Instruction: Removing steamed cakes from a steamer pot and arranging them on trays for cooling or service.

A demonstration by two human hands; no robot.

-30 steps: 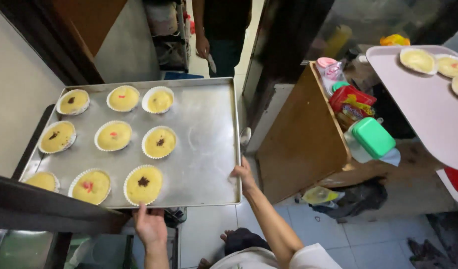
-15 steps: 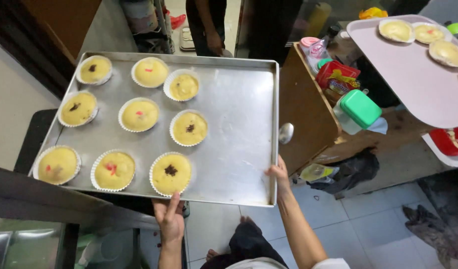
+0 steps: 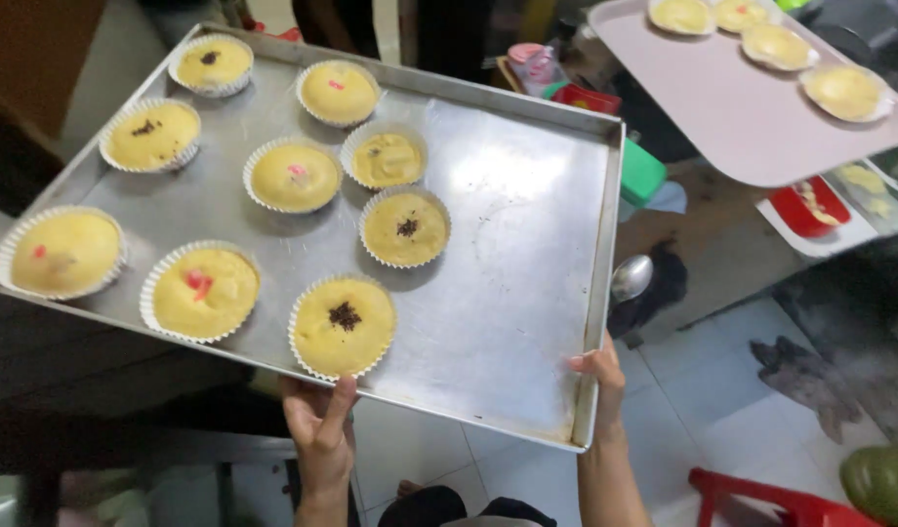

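A large rectangular silver metal baking tray [image 3: 508,263] is held tilted above a pale tiled floor [image 3: 722,420], its left part filled with nine yellow cakes in white fluted paper cups. At the far left sits a yellow cake with a small red fleck [image 3: 61,251]; beside it is a yellow cake with a red piece on top [image 3: 202,291], and nearest the front edge a yellow cake with dark crumbs in the middle [image 3: 344,326]. The left hand [image 3: 319,431] grips the tray's near edge just under that cake, thumb raised over the rim and fingers curled beneath, so it is closed on the tray. The right half of the tray is bare metal. The right hand [image 3: 601,384] clamps the near right corner, thumb on the rim and fingers wrapped under. Past that corner a metal spoon [image 3: 631,277] lies below, and at the upper right a pink tray [image 3: 752,117] carries more cakes
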